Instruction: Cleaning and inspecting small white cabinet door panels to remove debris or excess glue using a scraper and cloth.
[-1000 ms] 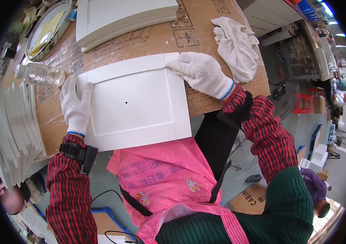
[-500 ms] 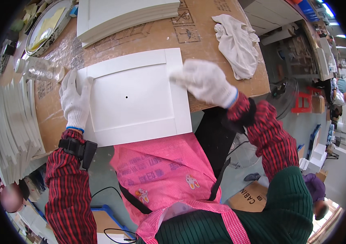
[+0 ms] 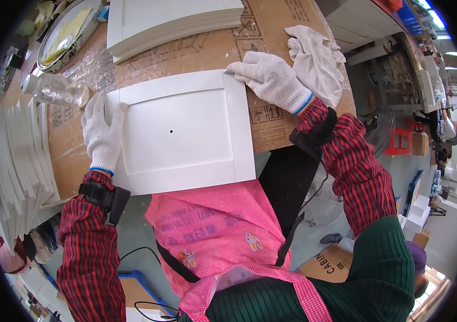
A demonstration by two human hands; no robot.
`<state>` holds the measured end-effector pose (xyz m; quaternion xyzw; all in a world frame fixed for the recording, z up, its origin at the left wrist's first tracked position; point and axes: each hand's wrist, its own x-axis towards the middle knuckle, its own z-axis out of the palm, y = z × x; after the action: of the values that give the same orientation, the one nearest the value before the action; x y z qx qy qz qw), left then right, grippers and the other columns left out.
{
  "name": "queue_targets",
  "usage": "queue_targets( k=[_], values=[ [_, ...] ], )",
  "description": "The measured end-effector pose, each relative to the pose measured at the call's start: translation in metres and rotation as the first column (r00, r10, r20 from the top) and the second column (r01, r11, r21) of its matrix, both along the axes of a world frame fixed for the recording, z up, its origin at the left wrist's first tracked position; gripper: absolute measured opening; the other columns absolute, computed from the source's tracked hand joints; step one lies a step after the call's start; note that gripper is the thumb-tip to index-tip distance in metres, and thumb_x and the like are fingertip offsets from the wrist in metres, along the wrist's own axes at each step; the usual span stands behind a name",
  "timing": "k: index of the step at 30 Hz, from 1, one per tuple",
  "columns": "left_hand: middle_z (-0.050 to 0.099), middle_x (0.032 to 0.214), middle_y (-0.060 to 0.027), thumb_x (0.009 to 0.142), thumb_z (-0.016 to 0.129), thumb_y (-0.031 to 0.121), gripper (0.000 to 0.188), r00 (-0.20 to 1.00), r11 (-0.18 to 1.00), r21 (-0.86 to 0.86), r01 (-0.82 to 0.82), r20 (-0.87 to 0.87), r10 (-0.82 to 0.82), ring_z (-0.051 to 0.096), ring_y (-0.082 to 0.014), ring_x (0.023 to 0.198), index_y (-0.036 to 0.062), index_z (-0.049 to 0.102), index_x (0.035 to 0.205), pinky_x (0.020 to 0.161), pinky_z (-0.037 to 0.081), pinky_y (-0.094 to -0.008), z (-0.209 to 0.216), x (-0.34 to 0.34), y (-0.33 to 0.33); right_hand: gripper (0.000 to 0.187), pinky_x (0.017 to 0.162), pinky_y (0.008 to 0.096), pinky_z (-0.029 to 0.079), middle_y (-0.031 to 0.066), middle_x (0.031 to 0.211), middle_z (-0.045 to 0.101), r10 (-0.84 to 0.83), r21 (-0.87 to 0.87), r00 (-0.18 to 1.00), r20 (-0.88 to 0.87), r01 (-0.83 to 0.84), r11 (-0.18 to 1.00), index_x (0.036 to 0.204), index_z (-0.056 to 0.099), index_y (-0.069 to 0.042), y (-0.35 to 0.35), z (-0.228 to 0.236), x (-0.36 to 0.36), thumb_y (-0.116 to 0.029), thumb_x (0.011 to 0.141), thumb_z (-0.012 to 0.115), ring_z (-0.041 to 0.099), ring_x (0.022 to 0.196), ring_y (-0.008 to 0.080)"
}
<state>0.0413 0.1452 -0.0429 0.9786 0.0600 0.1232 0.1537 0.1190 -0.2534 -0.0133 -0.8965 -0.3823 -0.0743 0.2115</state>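
A white framed cabinet door panel with a small dark hole lies at the table's near edge, overhanging toward my pink apron. My left hand, in a white knit glove, grips its left edge, thumb on the face and fingers along the side. At the panel's far right corner is my right hand, gloved alike. Its fingers are drawn together, their tips touching the far edge; anything pinched there is hidden. Just right of that hand lies a crumpled white cloth.
More white panels are stacked beyond. A clear plastic bottle lies at left, by a round tray with yellow paper. Thin white panels stand at far left. Cardboard covers the table. A fan and red stool stand right.
My right hand has moved up from the panel's right border to its far right corner, and its motion blur is gone. My left hand keeps its place on the left edge.
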Motion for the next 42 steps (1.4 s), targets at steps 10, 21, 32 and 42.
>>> queue_targets(
  k=[10,21,32,42],
  values=[
    [0.051,0.15,-0.0187,0.095,0.067,0.046,0.068,1.0,1.0,0.008,-0.012,-0.008,0.012,0.046,-0.0392,0.136,0.0008,0.056,0.144,0.116,0.037,-0.0457,0.001,0.0,0.001,0.033,0.073,0.0396,0.055,0.0093,0.09,0.063,-0.007,-0.017,1.0,0.031,0.007,1.0,0.121,0.072,-0.012,0.01,0.001,-0.029,-0.011,0.089,0.07,0.066,0.086,0.0296],
    [0.053,0.149,-0.0179,0.093,0.068,0.047,0.068,1.0,0.999,-0.014,-0.029,0.003,0.029,0.046,-0.0384,0.137,0.0007,0.058,0.142,0.117,0.036,-0.0455,0.005,-0.001,-0.004,0.026,0.078,0.0382,0.057,0.0063,0.092,0.063,-0.105,-0.145,0.991,0.082,0.116,0.983,0.115,0.071,-0.013,0.013,0.002,-0.019,-0.014,0.09,0.065,0.067,0.092,0.0266],
    [0.053,0.15,-0.0152,0.094,0.066,0.049,0.066,0.999,1.0,-0.002,-0.029,0.024,0.029,0.047,-0.0372,0.138,0.0028,0.06,0.14,0.116,0.038,-0.0459,0.003,0.001,-0.004,0.036,0.07,0.0416,0.053,0.0073,0.089,0.063,0.172,-0.119,0.98,0.101,-0.16,0.98,0.124,0.07,-0.012,0.001,0.01,-0.101,-0.013,0.088,0.064,0.065,0.083,0.029],
    [0.052,0.151,-0.0168,0.098,0.061,0.048,0.064,0.995,0.999,0.034,0.027,0.097,-0.031,0.047,-0.0392,0.138,0.0059,0.055,0.146,0.116,0.038,-0.0464,-0.004,0.003,-0.003,0.031,0.063,0.0374,0.053,0.0062,0.086,0.064,-0.02,0.098,0.981,-0.193,0.04,0.994,0.117,0.073,-0.014,-0.008,0.011,-0.222,-0.011,0.087,0.072,0.065,0.073,0.0253]
  ],
)
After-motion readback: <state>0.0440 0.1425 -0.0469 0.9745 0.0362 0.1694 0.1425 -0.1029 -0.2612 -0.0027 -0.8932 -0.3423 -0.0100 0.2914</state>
